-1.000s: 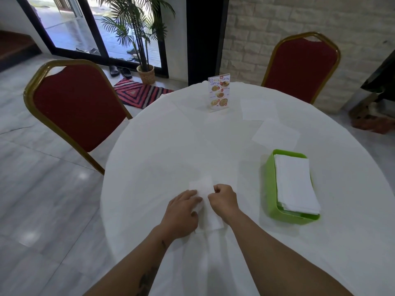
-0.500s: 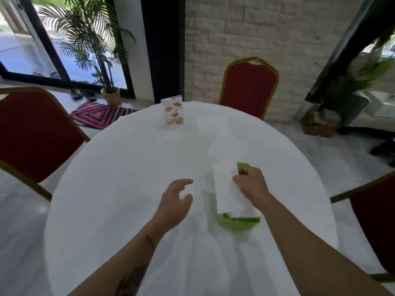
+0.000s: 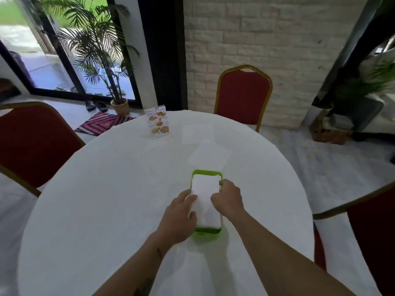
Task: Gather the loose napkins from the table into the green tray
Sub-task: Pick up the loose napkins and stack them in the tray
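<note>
The green tray (image 3: pixel 206 173) stands on the white round table (image 3: pixel 111 189) in front of me, filled with a stack of white napkins. A loose napkin (image 3: pixel 205 189) lies on top of that stack. My left hand (image 3: pixel 179 212) holds its left edge between thumb and fingertips. My right hand (image 3: pixel 227 199), fingers curled, grips its right edge over the tray's rim. Two more loose napkins lie flat beyond the tray: the nearer napkin (image 3: pixel 209 157) just behind it, the far napkin (image 3: pixel 197 133) further back.
A menu card stand (image 3: pixel 158 122) is upright at the table's far side. Red chairs with gold frames stand at the left (image 3: pixel 36 142), the back (image 3: pixel 242 97) and the right (image 3: pixel 372 227). A potted palm (image 3: pixel 102 50) is by the glass door.
My right hand carried the napkin from the table's near part over to the tray and lowered it onto the stack. My left hand followed and now holds its left edge.
</note>
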A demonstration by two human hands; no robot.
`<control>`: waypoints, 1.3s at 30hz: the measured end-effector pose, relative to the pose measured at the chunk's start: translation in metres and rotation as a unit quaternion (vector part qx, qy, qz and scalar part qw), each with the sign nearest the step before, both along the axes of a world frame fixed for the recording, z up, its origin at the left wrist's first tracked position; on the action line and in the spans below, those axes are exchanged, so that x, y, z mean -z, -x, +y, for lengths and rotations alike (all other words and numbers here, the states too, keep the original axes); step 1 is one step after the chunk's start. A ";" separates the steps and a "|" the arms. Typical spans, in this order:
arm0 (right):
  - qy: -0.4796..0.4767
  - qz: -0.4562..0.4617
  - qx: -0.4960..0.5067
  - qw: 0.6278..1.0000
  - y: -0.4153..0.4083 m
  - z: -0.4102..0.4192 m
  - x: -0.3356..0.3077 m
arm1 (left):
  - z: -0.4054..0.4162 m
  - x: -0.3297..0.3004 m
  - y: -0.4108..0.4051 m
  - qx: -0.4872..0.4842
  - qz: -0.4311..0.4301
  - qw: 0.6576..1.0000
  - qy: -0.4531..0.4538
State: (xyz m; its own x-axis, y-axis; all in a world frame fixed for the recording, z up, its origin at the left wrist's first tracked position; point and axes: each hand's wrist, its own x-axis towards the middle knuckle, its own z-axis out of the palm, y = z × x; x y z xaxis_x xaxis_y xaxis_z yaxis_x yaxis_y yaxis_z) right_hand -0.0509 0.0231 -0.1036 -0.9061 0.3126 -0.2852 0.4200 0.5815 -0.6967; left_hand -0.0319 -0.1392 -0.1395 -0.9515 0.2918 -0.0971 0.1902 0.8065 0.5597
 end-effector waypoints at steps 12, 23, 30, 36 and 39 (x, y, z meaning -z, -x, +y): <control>-0.310 0.068 -0.326 0.891 -0.025 0.013 0.032 | 0.012 -0.007 0.004 0.099 0.043 0.985 0.137; -0.161 0.042 -0.196 0.966 0.013 0.028 -0.016 | 0.006 -0.024 0.042 -0.070 0.022 0.989 -0.126; -0.071 0.030 -0.109 0.991 0.088 0.071 -0.024 | 0.014 -0.036 0.110 -0.136 0.008 0.977 -0.165; -0.053 -0.026 -0.107 0.993 0.163 0.106 0.015 | 0.039 -0.013 0.170 -0.173 -0.037 0.976 -0.128; -0.062 -0.046 -0.106 0.991 0.192 0.116 0.039 | 0.050 0.002 0.191 -0.173 -0.047 0.972 -0.151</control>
